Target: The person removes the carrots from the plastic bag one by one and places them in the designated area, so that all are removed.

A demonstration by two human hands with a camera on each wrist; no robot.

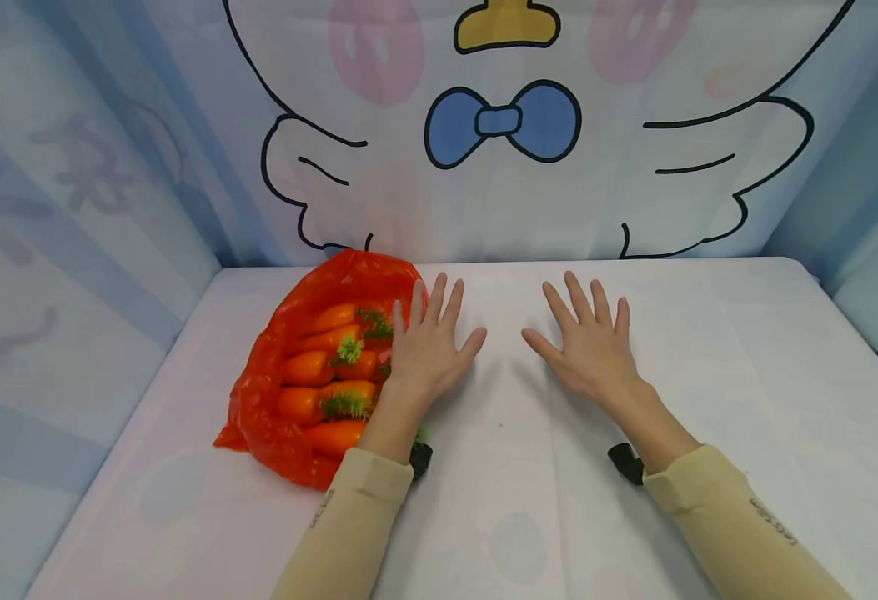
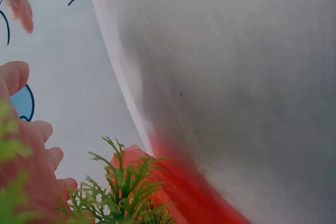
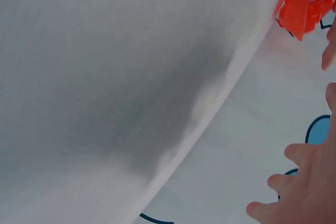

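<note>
A red plastic bag [image 1: 262,408] lies at the left of the table with its mouth spread wide. Inside are several orange carrots [image 1: 307,368] with green leafy tops [image 1: 346,406]. My left hand [image 1: 429,343] hovers palm down, fingers spread, over the bag's right edge, and its forearm covers part of the carrots. My right hand [image 1: 594,350] is held over the white table to the right, fingers also spread, holding nothing. In the left wrist view green leaves [image 2: 126,187] stand close by the left hand [image 2: 31,166]. The right wrist view shows the right hand [image 3: 310,182] apart from the bag [image 3: 296,9].
A white cloth covers the table [image 1: 746,400]. Behind it hangs a printed curtain with a blue bow [image 1: 499,122], and patterned curtains [image 1: 71,292] close off both sides. A black wrist strap [image 1: 624,462] shows at the right sleeve.
</note>
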